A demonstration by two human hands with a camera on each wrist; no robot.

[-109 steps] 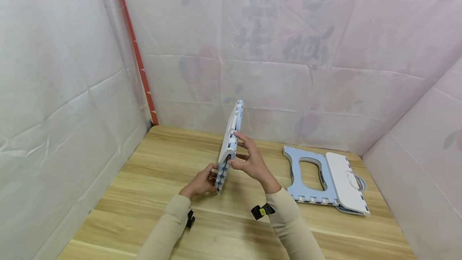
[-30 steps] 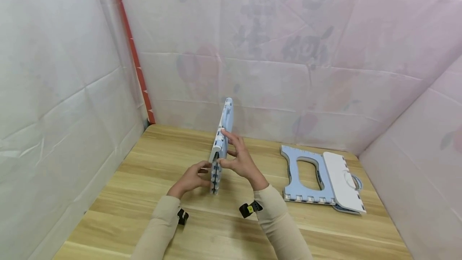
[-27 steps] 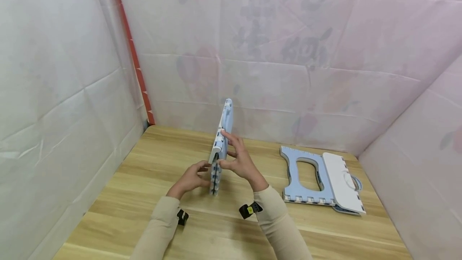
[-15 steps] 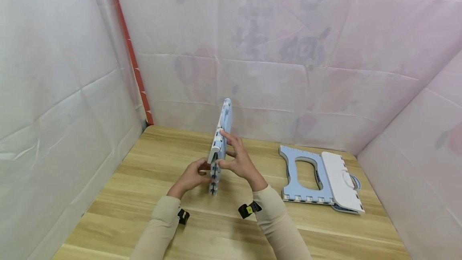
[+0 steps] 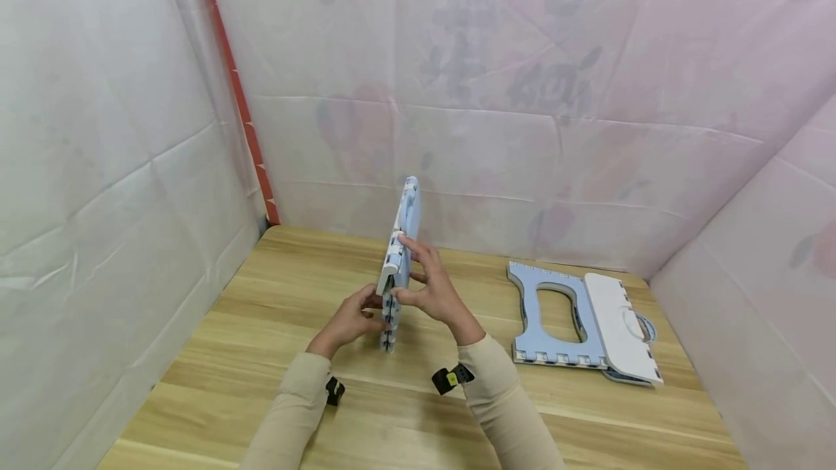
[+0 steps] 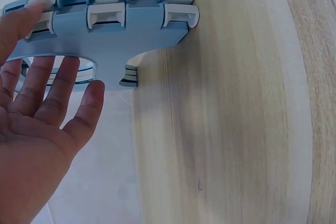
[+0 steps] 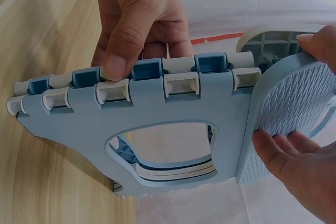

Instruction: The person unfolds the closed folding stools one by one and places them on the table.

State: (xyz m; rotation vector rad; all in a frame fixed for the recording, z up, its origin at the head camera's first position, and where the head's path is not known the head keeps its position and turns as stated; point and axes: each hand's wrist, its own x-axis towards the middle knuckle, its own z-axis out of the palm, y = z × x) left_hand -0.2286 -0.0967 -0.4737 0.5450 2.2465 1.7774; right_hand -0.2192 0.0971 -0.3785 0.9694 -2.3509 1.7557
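Note:
A blue-and-white folding step stool (image 5: 410,212), folded nearly flat, stands on edge on the wooden table between both hands. My left hand (image 5: 349,321) holds its leg part from the left. In the right wrist view, the left thumb (image 7: 116,66) lies on the row of hinges, with the other fingers behind the leg panel (image 7: 226,124). My right hand (image 5: 436,289) pinches the folded seat, its fingers on the textured blue face (image 7: 291,95) and its thumb at the top edge. A second folding stool (image 5: 617,325) lies flat to the right, blue leg frame and white seat showing.
The wooden table (image 5: 255,383) ends at a draped back wall (image 5: 483,151), with draped walls on the left and right too. A looped handle (image 5: 648,328) sticks out from the lying stool's seat. Black straps (image 5: 445,381) sit at both wrists.
Since the oldest frame, the held stool has shifted left and turned, showing more of its blue face. In the last second my left thumb has come onto the hinge edge; the right hand keeps its grip.

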